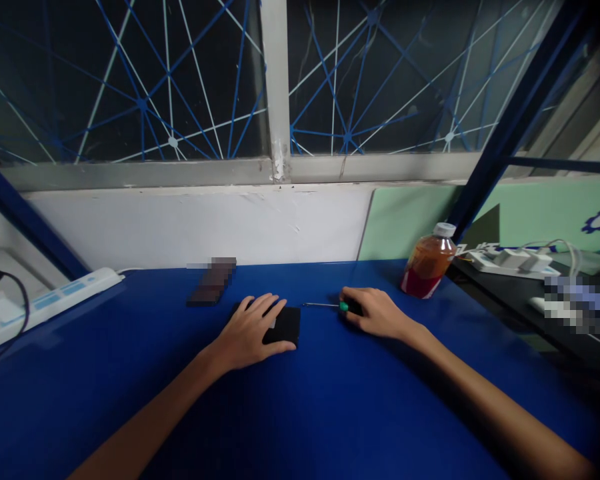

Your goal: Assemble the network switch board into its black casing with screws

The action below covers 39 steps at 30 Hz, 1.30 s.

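Note:
My left hand (253, 330) lies over a flat black rectangular object (287, 327) on the blue table, fingers spread and thumb along its near edge. A small grey patch shows on the object beside my fingers; the rest of its left part is covered by the hand. To the right, my right hand (373, 312) is closed round the green handle of a screwdriver (343, 307). Its thin metal shaft points left towards the black object, with the tip a little short of it. Most of the handle is hidden in my fingers.
A dark, blurred-out flat item (214, 283) lies behind my left hand. At the back right stands a bottle of amber drink (429, 263) with a white cap. White power strips (50, 303) lie at the left edge and on the dark surface to the right. A wall and windows close off the back.

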{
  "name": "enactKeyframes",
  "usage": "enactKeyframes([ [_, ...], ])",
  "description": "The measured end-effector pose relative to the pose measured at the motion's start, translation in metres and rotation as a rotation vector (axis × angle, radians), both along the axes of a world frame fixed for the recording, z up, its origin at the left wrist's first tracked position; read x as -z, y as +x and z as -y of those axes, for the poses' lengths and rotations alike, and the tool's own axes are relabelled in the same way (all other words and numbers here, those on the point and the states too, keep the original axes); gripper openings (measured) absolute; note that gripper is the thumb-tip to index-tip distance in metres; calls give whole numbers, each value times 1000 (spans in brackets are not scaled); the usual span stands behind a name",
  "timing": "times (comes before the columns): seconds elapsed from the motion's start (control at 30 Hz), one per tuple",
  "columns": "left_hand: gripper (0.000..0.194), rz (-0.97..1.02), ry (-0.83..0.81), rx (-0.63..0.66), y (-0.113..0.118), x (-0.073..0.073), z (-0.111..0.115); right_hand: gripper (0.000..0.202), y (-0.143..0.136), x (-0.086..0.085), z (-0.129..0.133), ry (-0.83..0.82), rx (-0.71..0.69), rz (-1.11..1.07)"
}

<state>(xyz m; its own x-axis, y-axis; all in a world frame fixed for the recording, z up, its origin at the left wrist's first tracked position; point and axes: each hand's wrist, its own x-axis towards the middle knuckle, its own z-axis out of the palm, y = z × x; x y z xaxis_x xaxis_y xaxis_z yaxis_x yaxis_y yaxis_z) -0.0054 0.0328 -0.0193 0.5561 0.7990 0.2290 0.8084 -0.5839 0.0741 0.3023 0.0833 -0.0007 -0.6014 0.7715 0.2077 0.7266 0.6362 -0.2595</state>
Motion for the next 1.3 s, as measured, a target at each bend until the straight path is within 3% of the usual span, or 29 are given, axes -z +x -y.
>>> enactKeyframes([
  [0.27, 64, 7, 33, 137, 19, -20, 12, 16, -6, -4, 5, -48, -23, -55],
  [0.77, 66, 64, -8, 170, 24, -15, 14, 17, -7, -4, 6, -56, -47, -71],
  [1.3, 64, 36, -9, 155, 30, -10, 9, 18, 9, -13, -5, -46, 53, -61],
])
